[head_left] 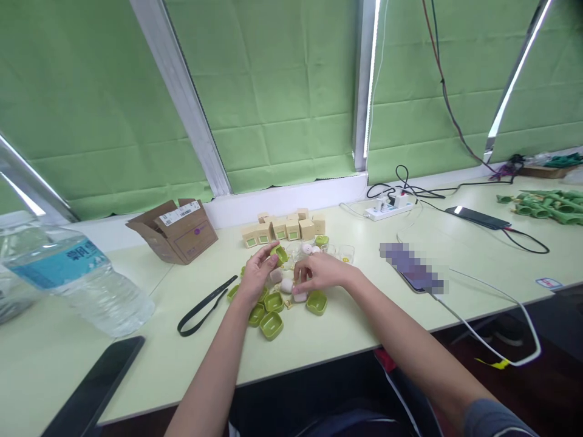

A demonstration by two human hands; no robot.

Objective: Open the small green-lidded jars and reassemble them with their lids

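My left hand (255, 274) is closed around a small green plastic cup (281, 255), its hollow side showing. Close by, my right hand (322, 271) reaches down with bent fingers among small pale pinkish-white pieces (286, 285). Its fingertips are at one of these pieces; whether they grip it is hard to see. More green cups (272, 326) lie below and beside my left hand, and a single green cup (316, 303) sits under my right wrist. Small clear plastic cups (346, 254) stand behind my right hand.
Several small cardboard boxes (294, 229) stand in rows behind the pieces. An open carton (182, 233), a black strap (200, 309), a large water bottle (82, 273) and a phone (95, 385) are leftward. To the right are another phone (412, 267), a power strip (388, 209) and cables.
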